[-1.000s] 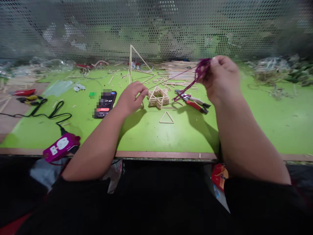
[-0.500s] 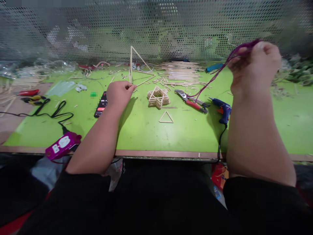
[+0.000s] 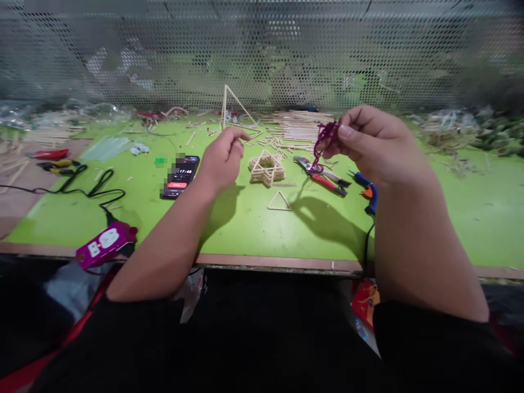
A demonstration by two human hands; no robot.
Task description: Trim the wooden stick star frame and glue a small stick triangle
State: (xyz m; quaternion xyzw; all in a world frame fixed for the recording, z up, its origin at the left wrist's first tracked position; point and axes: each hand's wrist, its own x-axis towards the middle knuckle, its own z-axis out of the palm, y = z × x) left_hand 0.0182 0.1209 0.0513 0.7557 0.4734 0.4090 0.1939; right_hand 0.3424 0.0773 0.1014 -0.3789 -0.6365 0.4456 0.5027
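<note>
My right hand (image 3: 368, 139) pinches a tangled bundle of purple cord (image 3: 325, 143) above the red-handled pliers (image 3: 327, 183). Bent fingers show on my left hand (image 3: 225, 155), raised over the table in front of a tall stick frame (image 3: 225, 106); whether anything is between them I cannot tell. Between my hands stands a star-shaped stack of thin wooden sticks (image 3: 267, 168). A small flat stick triangle (image 3: 279, 201) lies nearer the front edge.
A phone (image 3: 182, 176) lies beside my left forearm. The blue glue gun (image 3: 371, 196) is partly behind my right arm. Loose sticks (image 3: 303, 128) lie at the back. At left are a purple device (image 3: 107, 244), black cable and red-handled tool (image 3: 51, 154).
My right hand has come down and left with the purple cord, which is now bunched. My left hand has moved slightly right, away from the tall frame's corner.
</note>
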